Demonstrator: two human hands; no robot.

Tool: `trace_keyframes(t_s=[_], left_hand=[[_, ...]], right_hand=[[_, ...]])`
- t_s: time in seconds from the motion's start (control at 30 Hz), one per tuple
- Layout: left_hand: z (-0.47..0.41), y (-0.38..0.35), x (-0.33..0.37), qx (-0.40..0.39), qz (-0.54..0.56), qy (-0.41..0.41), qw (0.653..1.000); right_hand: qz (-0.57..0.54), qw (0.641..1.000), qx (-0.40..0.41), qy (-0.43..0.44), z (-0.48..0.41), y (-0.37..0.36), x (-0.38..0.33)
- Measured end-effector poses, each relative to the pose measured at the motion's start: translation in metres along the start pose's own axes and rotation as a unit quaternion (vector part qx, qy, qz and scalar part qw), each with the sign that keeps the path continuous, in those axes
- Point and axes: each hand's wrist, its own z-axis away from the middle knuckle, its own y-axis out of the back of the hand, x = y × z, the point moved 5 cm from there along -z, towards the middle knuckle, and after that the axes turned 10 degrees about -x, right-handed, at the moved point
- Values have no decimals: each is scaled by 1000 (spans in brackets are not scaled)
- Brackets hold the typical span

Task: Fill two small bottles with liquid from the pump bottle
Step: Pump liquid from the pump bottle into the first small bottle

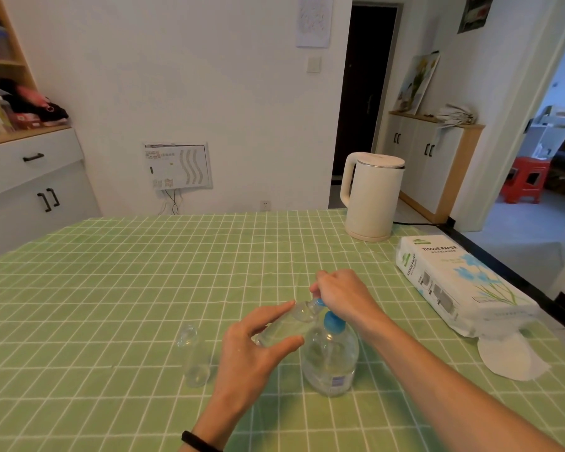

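Filling the first small bottle at the pump.

The left hand (pixel 258 347) pinches a small clear bottle (pixel 287 321), tilted with its mouth at the nozzle of the pump bottle (pixel 330 357), near centre of the green table (pixel 144 272). The right hand (pixel 340 295) closes over the blue pump head. A second small bottle (pixel 194 357) stands just left, seemingly empty; next, pressing calls for keeping mouth and nozzle aligned.

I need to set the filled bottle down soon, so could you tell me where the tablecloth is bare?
Free: the wide stretch left of the standing small bottle, and the far middle between it and the kettle. Crowded: around the pump bottle, where both hands work, and the right edge with the tissue pack.
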Motion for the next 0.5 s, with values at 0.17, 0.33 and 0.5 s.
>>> trace_keyframes(t_s=[0.17, 0.33, 0.5], left_hand=[[2, -1, -3, -3, 4, -6, 1000], [4, -2, -7, -5, 19, -1, 1000], [4, -1, -6, -8, 25, -2, 1000]], right_hand=[[6, 1000, 1, -9, 0, -5, 6], [7, 1000, 6, -17, 2, -6, 7], [0, 1000, -4, -29, 4, -3, 5]])
